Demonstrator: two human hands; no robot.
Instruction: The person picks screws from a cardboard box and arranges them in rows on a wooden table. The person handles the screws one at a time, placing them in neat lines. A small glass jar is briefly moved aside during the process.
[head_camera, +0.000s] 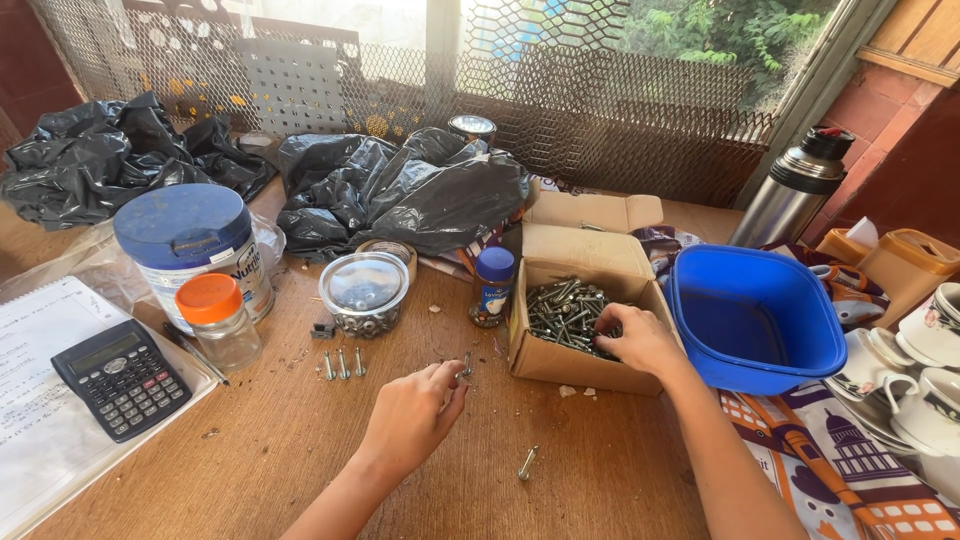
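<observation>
My left hand (412, 412) hovers over the wooden table (280, 450) and pinches a small bolt (466, 364) at its fingertips. My right hand (640, 340) reaches into an open cardboard box (560, 365) full of grey bolts (562, 312), with its fingers down among them. Three bolts (342, 364) lie in a row left of my left hand. One loose bolt (527, 462) lies nearer the front edge.
A clear round container of nuts (364, 292), a small blue-capped jar (492, 286), an orange-lidded jar (218, 320), a blue-lidded tin (190, 250) and a calculator (122, 378) stand left. A blue tub (755, 320), steel flask (793, 187) and cups (925, 370) sit right. Black bags (400, 190) lie behind.
</observation>
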